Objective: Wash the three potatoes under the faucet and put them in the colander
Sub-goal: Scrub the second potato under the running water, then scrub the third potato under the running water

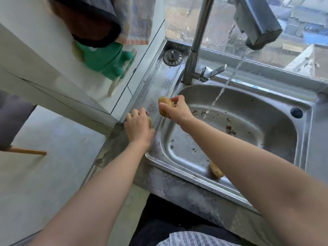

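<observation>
Head view: at frame centre the right hand [174,108] grips one potato [164,106], the left hand [138,125] covers another, pre-wash; next, carry to the faucet stream [229,82].

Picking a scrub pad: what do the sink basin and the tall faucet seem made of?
Grey oval sink basin: likely stainless steel, brushed satin, with soft streaky reflections and a pressed rim. Tall tubular faucet: metal, probably steel or chrome-plated, smoother and shinier.

A home kitchen: a steel sink [266,110] set in a worktop [53,166] under a window [292,32], a running faucet [197,41], green rubber gloves [106,59] and a towel [136,18] hanging on the tiled wall.
</observation>
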### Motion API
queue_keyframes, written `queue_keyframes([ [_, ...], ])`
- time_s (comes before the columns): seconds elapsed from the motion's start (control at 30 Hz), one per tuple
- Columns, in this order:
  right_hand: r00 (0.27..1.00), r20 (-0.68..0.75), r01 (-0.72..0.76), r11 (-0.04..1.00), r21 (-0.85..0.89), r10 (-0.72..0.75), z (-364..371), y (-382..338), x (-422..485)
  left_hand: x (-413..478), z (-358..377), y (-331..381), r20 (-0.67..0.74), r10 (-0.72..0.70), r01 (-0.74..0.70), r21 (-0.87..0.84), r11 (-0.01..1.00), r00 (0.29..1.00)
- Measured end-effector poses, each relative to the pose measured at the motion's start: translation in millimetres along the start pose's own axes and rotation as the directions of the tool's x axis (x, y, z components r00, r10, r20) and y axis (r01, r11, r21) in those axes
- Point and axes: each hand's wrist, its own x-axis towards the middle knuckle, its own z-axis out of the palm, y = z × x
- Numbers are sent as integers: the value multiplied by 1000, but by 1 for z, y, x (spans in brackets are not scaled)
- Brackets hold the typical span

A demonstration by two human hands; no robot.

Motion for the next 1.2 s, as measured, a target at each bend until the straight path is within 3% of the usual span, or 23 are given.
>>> queue_keyframes([
  [0.13,998,-32,44,995,-92,-47,32,-3,7,-7,2,-13,-12,17,-17,-29,999,1000],
  [0.3,990,85,127,971,-204,-111,39,0,5,-6,-1,-8,-96,109,-110,-7,994,989],
  [0.4,987,119,129,976,-177,-109,19,6,3,-5,-4,11,-255,165,-198,-114,973,953],
  [0.47,991,115,91,976,-200,-69,-6,20,2,-4,-4,28,-288,231,-300,-221,928,929],
  [0.57,994,87,-48,964,-263,73,-49,56,-4,-3,15,57,-90,402,-408,-324,853,911],
  [0.7,962,-39,-261,870,-419,270,-90,120,-6,-5,60,91,242,374,-270,-374,887,895],
  [0.87,832,72,-353,626,-696,550,-107,186,-18,3,107,113,335,366,-230,-383,895,868],
  [1.0,745,-2,-566,631,-530,667,-96,229,-23,13,129,120,370,348,-193,-396,898,861],
  [1.13,828,-52,-495,683,-537,558,-92,234,-20,22,129,121,431,309,-82,-469,879,848],
  [1.2,858,-35,-502,823,-265,512,-96,216,-18,26,123,122,449,264,17,-531,847,854],
])
